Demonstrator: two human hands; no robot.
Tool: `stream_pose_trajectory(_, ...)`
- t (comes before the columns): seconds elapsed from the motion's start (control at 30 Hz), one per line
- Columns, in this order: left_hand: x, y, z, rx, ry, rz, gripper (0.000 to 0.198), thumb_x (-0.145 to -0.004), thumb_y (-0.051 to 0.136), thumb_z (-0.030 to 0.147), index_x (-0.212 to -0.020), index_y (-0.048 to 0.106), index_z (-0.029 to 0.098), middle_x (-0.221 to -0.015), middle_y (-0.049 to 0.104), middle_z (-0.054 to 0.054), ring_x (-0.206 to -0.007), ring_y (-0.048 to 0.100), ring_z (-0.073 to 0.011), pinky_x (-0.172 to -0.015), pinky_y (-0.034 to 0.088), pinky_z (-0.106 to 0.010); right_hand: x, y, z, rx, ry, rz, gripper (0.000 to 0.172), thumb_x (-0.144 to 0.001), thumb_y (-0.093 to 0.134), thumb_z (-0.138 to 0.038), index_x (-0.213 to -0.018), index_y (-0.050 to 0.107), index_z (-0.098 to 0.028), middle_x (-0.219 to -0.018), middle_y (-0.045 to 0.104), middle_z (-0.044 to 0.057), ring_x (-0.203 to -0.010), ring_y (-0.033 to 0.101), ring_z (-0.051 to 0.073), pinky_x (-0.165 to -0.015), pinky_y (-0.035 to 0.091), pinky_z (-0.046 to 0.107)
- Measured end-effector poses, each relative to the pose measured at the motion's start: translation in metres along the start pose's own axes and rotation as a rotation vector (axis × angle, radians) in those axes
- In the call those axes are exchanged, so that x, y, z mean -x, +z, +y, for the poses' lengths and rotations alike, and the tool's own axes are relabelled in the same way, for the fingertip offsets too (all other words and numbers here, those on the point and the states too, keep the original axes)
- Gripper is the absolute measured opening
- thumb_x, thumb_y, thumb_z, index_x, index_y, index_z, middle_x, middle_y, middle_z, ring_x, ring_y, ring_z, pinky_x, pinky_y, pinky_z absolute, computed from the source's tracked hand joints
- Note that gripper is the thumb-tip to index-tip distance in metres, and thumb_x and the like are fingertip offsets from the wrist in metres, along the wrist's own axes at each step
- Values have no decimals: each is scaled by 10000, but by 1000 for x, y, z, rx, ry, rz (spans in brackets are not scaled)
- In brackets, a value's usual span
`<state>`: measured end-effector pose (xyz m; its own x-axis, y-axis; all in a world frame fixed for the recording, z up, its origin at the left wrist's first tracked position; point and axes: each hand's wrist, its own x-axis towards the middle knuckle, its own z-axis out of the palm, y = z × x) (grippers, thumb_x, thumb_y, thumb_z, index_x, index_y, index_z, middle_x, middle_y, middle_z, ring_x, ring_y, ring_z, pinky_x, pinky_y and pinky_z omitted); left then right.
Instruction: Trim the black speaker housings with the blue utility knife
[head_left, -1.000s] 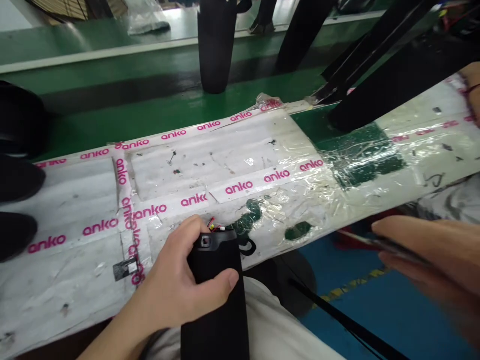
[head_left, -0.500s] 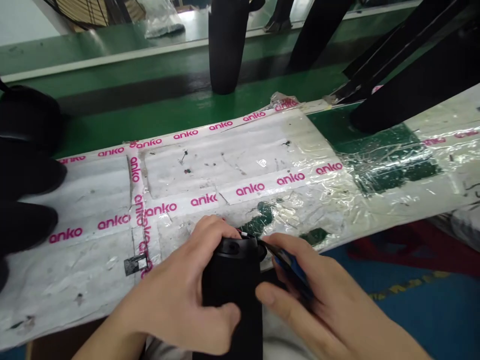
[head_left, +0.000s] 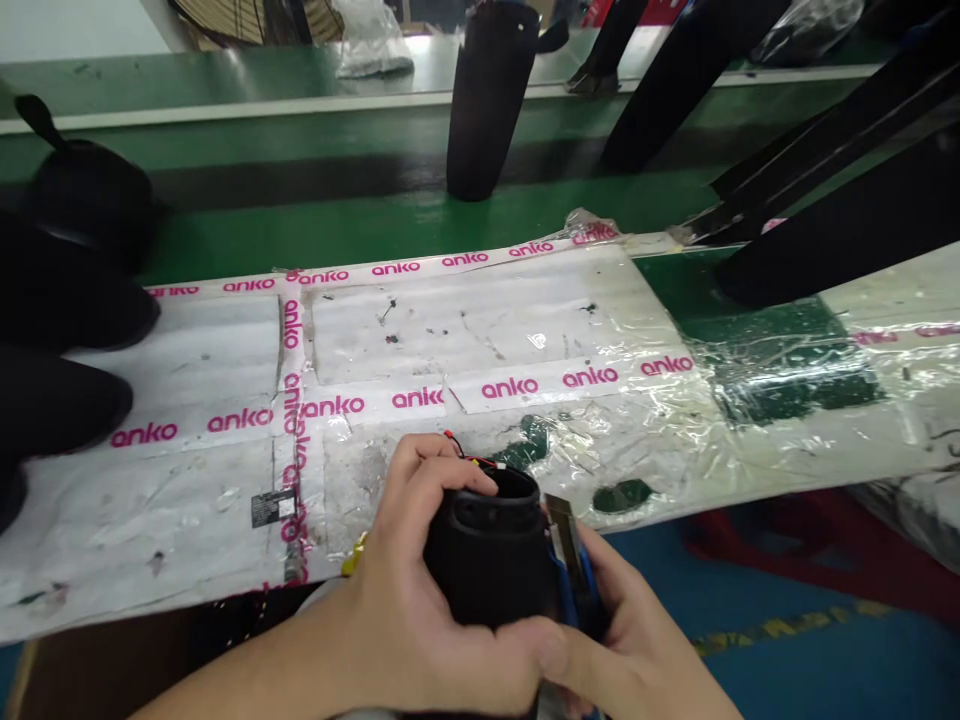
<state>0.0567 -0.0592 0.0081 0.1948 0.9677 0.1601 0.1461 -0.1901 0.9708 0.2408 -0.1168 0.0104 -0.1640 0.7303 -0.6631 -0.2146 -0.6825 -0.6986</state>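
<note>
A black cylinder (head_left: pixel 491 575) is held at the near edge of the surface (head_left: pixel 450 340), its hollow top turned upward and its lower part hidden by hands; thin coloured wires (head_left: pixel 489 463) are seen at the rim. The body is wrapped by the left hand (head_left: pixel 420 610), whose grip is closed round it, with the fingertips bent over the rim, seemingly so that the cylinder is steadied and the wires are kept within reach; by the right hand (head_left: pixel 622 620) a blue-handled tool (head_left: pixel 562 530) is gripped, its metal end pointed up just beside the rim, perhaps so that both hands can brace the one body; whether the tool touches the cylinder cannot be told. The surface is covered with white sheeting, bound by printed tape (head_left: pixel 510 386), probably as protection against scratches; a small dark label (head_left: pixel 274 508) is stuck or laid at the left. Further dark cylinders (head_left: pixel 67 395) are grouped at the left edge; on the green strip (head_left: pixel 315 235) behind, another cylinder (head_left: pixel 487 110) is stood nearly upright, presumably to save room.
</note>
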Motion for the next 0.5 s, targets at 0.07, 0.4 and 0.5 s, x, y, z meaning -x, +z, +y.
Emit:
stream_pose_trajectory(0.07, 5, 6, 15, -33, -42, 91, 427, -747, 689, 289, -1155, 568, 316, -1140, 456, -26, -1055, 555, -239, -802, 561, -349, -7, 1, 3, -66, 37, -79, 1054, -670, 949, -690, -1489, 509, -196, -512, 538, -80, -435, 414, 80, -450, 366, 183)
stream_pose_trajectory(0.4, -6, -30, 10, -108, -109, -117, 622, -676, 905, 201, -1173, 582, 387, -1076, 559, 45, -984, 594, -189, -868, 520, -343, -5, 13, 5, -20, 18, 54, 788, -750, 905, -670, -1323, 613, -214, -551, 542, -80, -470, 484, 114, -502, 453, 235)
stream_pose_trajectory(0.5, -4, -24, 4, -121, -84, -102, 653, -650, 1000, 309, -1149, 582, 365, -1044, 551, 40, -958, 583, -200, -839, 493, -354, 5, 12, -3, 115, -31, 258, 666, -781, 867, -693, -1211, 658, -229, -594, 536, -70, -522, 498, 127, -522, 450, 250)
